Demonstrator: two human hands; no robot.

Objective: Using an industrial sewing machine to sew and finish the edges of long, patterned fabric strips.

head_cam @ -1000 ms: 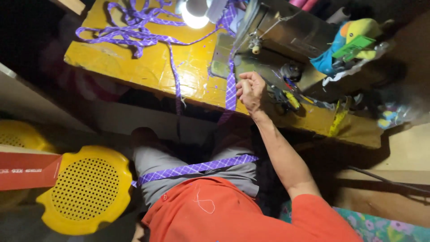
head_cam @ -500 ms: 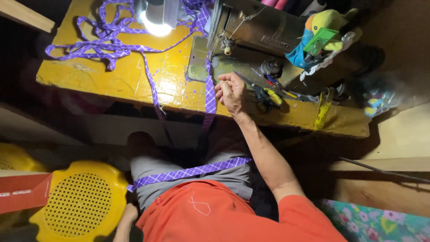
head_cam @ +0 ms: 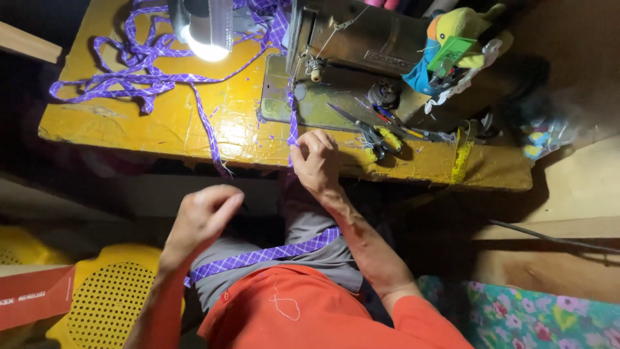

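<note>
My right hand [head_cam: 316, 163] pinches a purple checked fabric strip [head_cam: 292, 123] at the front edge of the yellow sewing table [head_cam: 161, 129]. The strip runs up under the needle of the old sewing machine [head_cam: 361, 45]. My left hand [head_cam: 201, 216] is raised below the table edge, fingers loosely curled, and I cannot see anything in it. Another length of the same purple strip [head_cam: 265, 255] lies across my lap. A tangled heap of strip [head_cam: 135, 74] lies on the table's left part, one end hanging over the edge.
A lit lamp [head_cam: 206, 32] shines over the table. Scissors with yellow handles [head_cam: 378, 139] and a yellow measuring tape [head_cam: 462, 155] lie by the machine. A soft toy [head_cam: 452, 39] sits on the machine. A yellow perforated stool [head_cam: 110, 291] stands at lower left.
My left hand has come up into view below the table edge. The view has shifted so the table sits further right. My right hand stays on the strip.
</note>
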